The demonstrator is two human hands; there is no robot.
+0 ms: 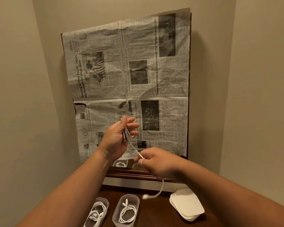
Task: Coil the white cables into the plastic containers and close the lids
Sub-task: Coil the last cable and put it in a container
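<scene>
Head: white cable (135, 149) diagonal, plug (145, 196) leftward

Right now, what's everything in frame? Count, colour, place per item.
loose cable: 1, white, runs between both hands, free end dangling above the table
left container: 1, clear, lidless, on the table, front
right container: 1, clear, lidless, beside the left one
cable in left container: 1, white, coiled
cable in right container: 1, white, coiled
lids: one stack, number unclear, white, on the table at right
table: 1, dark brown
newspaper: black-and-white print, covers a framed mirror on the wall
mirror frame: 1, dark wood, behind the table
left hand: holds loops of the loose cable
right hand: pinches the loose cable
</scene>
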